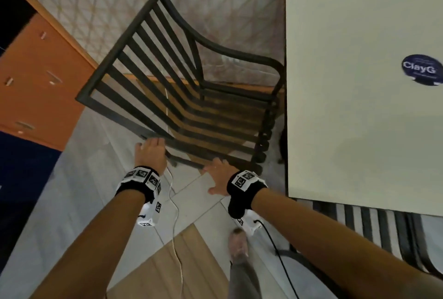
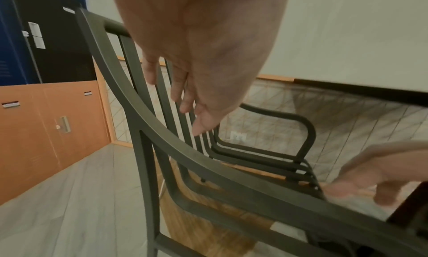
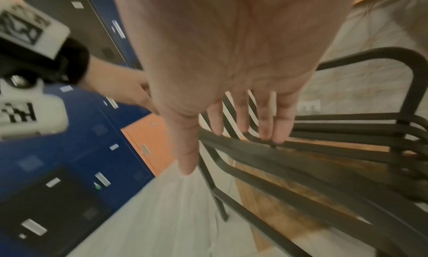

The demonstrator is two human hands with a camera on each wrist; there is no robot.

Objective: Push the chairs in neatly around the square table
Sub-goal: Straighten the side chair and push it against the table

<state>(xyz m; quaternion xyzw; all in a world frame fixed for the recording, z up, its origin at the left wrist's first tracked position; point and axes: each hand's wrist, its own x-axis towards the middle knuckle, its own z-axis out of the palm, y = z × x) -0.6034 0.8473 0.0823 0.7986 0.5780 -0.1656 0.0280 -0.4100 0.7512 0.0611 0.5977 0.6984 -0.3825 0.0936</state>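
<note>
A black metal slatted armchair (image 1: 167, 78) stands left of the white square table (image 1: 359, 107), its seat front close to the table's left edge. Both my hands are at the chair's near armrest rail (image 2: 185, 147). My left hand (image 1: 149, 152) hovers with relaxed fingers (image 2: 183, 103) by the back slats where the rail meets the backrest; contact is unclear. My right hand (image 1: 219, 174) has straight fingers, and its fingertips (image 3: 266, 132) rest on the rail further along. Neither hand curls round anything.
Orange and blue lockers (image 1: 36, 83) line the left side. A patterned wall (image 1: 215, 11) runs behind the chair. A second dark slatted chair (image 1: 383, 226) sits under the table's near edge. A white cable (image 1: 176, 214) trails across the floor, beside my shoe (image 1: 237, 243).
</note>
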